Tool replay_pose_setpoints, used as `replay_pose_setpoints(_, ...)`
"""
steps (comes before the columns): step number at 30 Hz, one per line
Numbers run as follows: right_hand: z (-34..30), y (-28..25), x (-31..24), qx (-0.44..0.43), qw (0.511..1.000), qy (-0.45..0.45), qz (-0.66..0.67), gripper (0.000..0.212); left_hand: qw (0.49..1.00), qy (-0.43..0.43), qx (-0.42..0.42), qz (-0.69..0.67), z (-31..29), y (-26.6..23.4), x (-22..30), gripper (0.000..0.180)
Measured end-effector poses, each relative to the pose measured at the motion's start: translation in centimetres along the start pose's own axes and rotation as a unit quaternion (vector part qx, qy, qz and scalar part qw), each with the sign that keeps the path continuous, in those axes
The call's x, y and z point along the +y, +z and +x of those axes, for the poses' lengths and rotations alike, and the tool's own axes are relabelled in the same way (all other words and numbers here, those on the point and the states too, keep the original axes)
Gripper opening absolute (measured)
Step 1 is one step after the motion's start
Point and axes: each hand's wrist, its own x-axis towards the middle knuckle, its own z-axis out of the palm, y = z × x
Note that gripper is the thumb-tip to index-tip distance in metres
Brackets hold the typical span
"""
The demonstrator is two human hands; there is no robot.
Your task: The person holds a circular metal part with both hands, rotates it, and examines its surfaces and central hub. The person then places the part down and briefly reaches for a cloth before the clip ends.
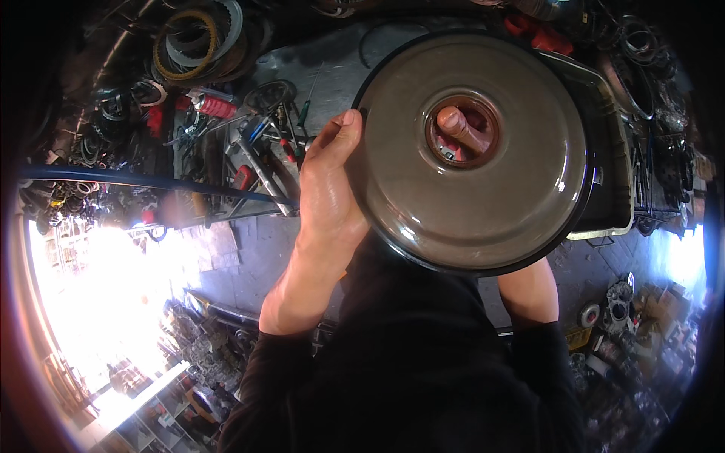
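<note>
Presently, the left hand [330, 181] grips, partly closed, the left rim of a round cover [468, 208] overlapping the near edge of the tabletop [332, 57]. Behind, the right hand [473, 140] shows through the center hole; its opening cannot be determined. A tray [621, 151] projects rightward.

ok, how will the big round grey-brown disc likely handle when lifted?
The disc is probably stiff, being metal-looking. It might be slippery, as it looks smooth and shiny. It could roll if stood on edge, being circular.
</note>
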Motion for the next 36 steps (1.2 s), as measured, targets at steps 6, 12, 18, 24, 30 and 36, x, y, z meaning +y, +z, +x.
replay_pose_setpoints(6,-0.2,-0.6,-0.5,0.018,1.0,-0.023,-0.009,0.031,1.0,0.003,0.019,0.004,-0.1,0.2,-0.2,0.019)
replay_pose_setpoints(12,-0.3,-1.7,-1.2,0.041,0.997,-0.058,-0.031,0.03,1.0,0.002,0.001,-0.009,0.3,-0.2,-0.4,0.018)
replay_pose_setpoints(18,-0.4,-1.0,-3.2,0.087,0.969,-0.166,-0.159,0.03,0.996,0.075,0.044,0.034,0.7,-0.5,0.1,0.02)
replay_pose_setpoints(24,-0.4,2.6,-4.9,0.147,0.885,-0.219,-0.383,0.035,0.965,0.199,0.103,0.134,0.8,-0.6,0.8,0.03)
replay_pose_setpoints(30,0.1,7.2,-3.4,0.08,0.798,-0.223,-0.555,0.073,0.937,0.279,0.058,0.201,0.0,0.0,1.2,0.031)
replay_pose_setpoints(36,1.2,10.1,-1.3,0.083,0.755,-0.232,-0.608,0.102,0.902,0.364,0.007,0.231,-0.7,0.3,0.7,0.031)
